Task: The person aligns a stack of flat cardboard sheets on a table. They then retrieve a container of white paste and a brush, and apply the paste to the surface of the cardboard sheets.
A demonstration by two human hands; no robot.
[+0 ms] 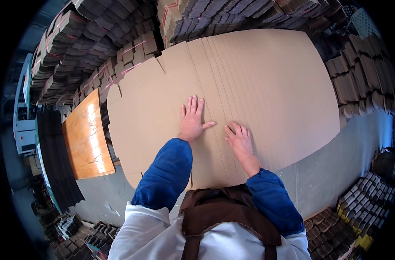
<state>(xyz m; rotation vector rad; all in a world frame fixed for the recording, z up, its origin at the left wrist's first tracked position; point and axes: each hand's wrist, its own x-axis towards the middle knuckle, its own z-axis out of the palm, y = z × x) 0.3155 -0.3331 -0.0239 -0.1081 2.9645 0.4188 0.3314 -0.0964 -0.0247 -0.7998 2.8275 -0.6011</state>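
Your left hand (192, 122), fingers spread, and right hand (239, 142), fingers half-curled, lie empty on the flat brown cardboard sheet (288, 95), seemingly steadying it.

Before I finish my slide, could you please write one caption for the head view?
Left hand spread, right hand lightly curled, on a large creased cardboard sheet, with stacks beyond.
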